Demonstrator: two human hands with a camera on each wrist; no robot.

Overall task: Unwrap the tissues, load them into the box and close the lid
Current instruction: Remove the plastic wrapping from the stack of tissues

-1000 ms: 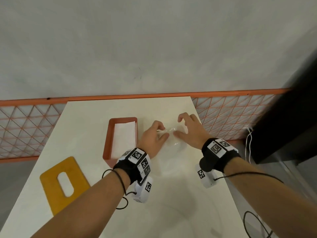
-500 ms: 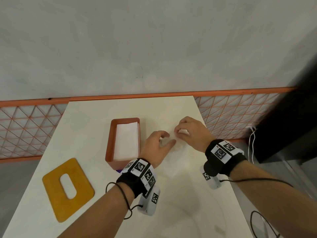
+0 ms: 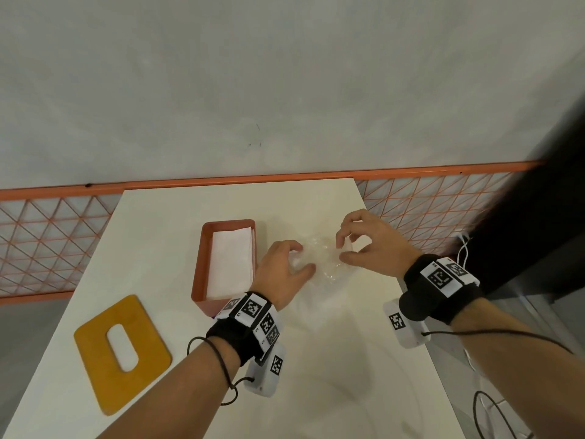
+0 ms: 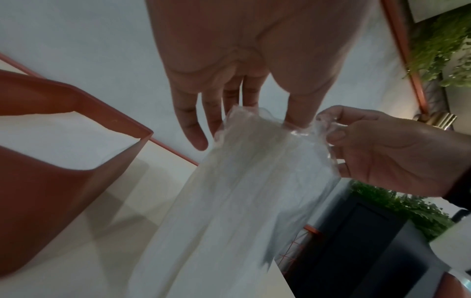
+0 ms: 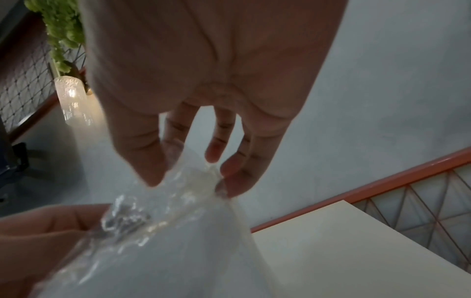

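An orange tissue box point(image 3: 202, 270) stands open on the white table point(image 3: 316, 359), with a stack of white tissues point(image 3: 232, 264) inside it. Just right of the box both hands hold up a clear plastic wrapper point(image 3: 326, 261), which looks empty. My left hand point(image 3: 285, 267) pinches the wrapper's point(image 4: 254, 161) upper left edge between thumb and fingers. My right hand point(image 3: 364, 242) pinches the wrapper's point(image 5: 178, 221) upper right edge. The yellow lid point(image 3: 122, 351) with an oval slot lies flat at the table's front left, away from the box.
An orange mesh railing point(image 3: 47, 245) runs behind the table in front of a grey wall. The table's right edge is close to my right wrist. White and black cables point(image 3: 465, 245) hang beyond that edge beside a dark cabinet.
Both hands have lifted and gathered the clear wrapper off the table, and my right hand has moved up and to the right. The box and lid stay where they were.
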